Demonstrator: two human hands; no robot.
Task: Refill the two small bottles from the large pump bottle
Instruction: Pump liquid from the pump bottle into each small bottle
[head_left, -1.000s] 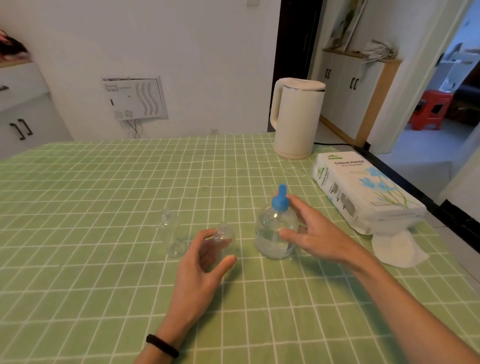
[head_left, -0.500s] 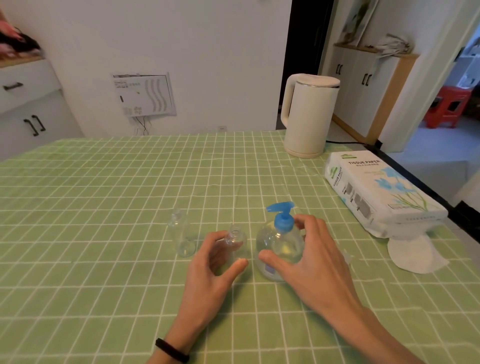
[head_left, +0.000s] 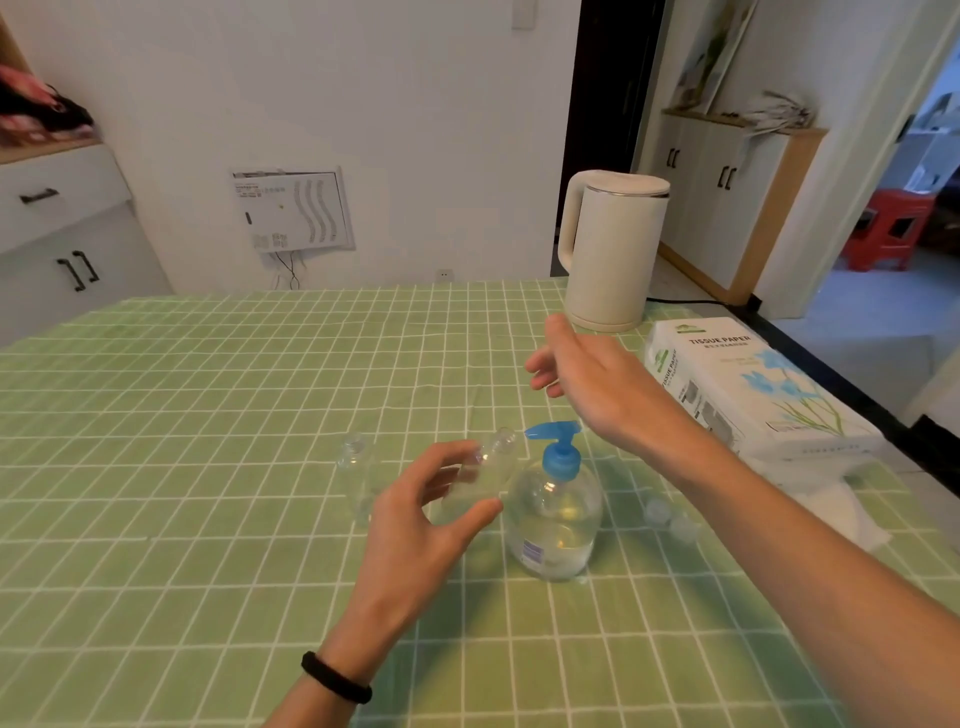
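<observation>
Now your large pump bottle (head_left: 555, 514) stands upright on the table (head_left: 208, 415), a little right of the middle of the view, its blue pump head (head_left: 558, 441) with the spout pointing toward 9 o'clock. A moment ago your right hand (head_left: 597, 384) was wrapped around its body; it has since let go and lifted, and it hangs above and beyond the pump at about 1 o'clock from it, fingers loosely spread, holding nothing. You also seem to have turned the bottle, since a second back the spout pointed away from you and now it aims at the small bottle.

That small bottle (head_left: 485, 467) sits at 9 o'clock of the pump bottle, just beside it, tilted so that its open mouth leans up toward the spout. Your left hand (head_left: 426, 514) cups it in a wide grip, thumb on the near side and fingers on the far side. Whether it is lifted or resting on its base I cannot tell.

The second small bottle (head_left: 358, 478) stands upright further out at 9 o'clock, untouched and looking empty. At 3 o'clock of the pump bottle lie two small clear caps (head_left: 667, 519), well clear of the work.

So the set-up looks done. My reading is that your right hand is rising to press the pump, and neither bottle has been filled yet.
</observation>
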